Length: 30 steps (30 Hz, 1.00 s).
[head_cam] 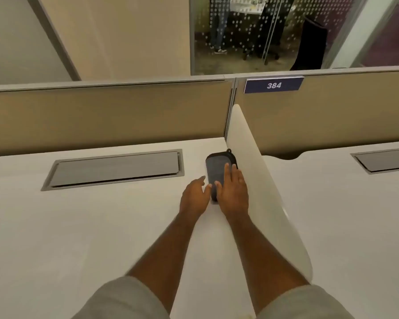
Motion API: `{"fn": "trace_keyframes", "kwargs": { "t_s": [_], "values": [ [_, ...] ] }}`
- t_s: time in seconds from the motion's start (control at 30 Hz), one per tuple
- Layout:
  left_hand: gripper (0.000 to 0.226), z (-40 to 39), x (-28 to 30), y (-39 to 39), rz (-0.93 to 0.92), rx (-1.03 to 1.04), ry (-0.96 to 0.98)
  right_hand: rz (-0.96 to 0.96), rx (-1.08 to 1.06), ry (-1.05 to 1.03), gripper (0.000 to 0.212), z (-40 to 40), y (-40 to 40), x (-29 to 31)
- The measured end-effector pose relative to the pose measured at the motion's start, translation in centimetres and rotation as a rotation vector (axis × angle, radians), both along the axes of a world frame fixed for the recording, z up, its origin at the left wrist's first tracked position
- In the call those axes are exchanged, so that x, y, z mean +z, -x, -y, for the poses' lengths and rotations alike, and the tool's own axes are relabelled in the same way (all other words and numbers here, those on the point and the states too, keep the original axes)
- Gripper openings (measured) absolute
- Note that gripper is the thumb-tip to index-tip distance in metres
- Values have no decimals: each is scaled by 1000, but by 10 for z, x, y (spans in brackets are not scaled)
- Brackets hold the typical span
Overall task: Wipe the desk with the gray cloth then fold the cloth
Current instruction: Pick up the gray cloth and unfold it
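The gray cloth [214, 168] lies folded into a narrow rectangle on the white desk [97, 226], close beside the white side divider. A dark edge with a small loop shows at its far end. My right hand [233, 189] rests flat on the near half of the cloth, fingers spread and pointing away from me. My left hand [195, 196] sits on the desk just left of the cloth, its fingertips touching the cloth's left edge. Neither hand grips the cloth.
A white divider [258, 171] runs along the desk's right side. A gray cable-tray lid [115, 169] is set into the desk at the back left. A beige partition [106, 116] with a "384" label [273, 85] closes the back. A second desk [346, 215] lies to the right.
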<state>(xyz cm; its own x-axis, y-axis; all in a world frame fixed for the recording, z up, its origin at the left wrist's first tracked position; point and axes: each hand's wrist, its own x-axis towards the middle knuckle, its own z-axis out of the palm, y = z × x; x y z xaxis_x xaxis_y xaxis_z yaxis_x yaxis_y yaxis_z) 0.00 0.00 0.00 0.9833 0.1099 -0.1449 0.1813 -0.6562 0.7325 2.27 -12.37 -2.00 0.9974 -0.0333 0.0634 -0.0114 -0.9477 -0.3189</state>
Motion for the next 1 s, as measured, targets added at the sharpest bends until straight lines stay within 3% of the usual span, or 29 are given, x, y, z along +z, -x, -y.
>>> {"fn": "trace_keyframes", "kwargs": {
  "t_s": [0.2,0.4,0.57,0.7,0.9,1.0],
  "values": [
    [45,19,-6,-39,-65,182,150,-78,-91,8,74,-2,-30,-6],
    [39,38,-7,-63,-202,279,226,-166,-116,-96,64,-4,-42,5],
    [32,33,-12,-69,-334,344,435,-141,-201,-379,55,-3,-39,14],
    [28,26,-6,-57,-253,303,490,-134,-214,-666,44,-7,-29,18],
    [11,-6,2,-29,-145,290,591,-293,-209,-888,40,-14,-16,29],
    [9,-30,9,-10,-143,305,693,-460,-283,-1153,29,-18,-3,37]
  ]
}}
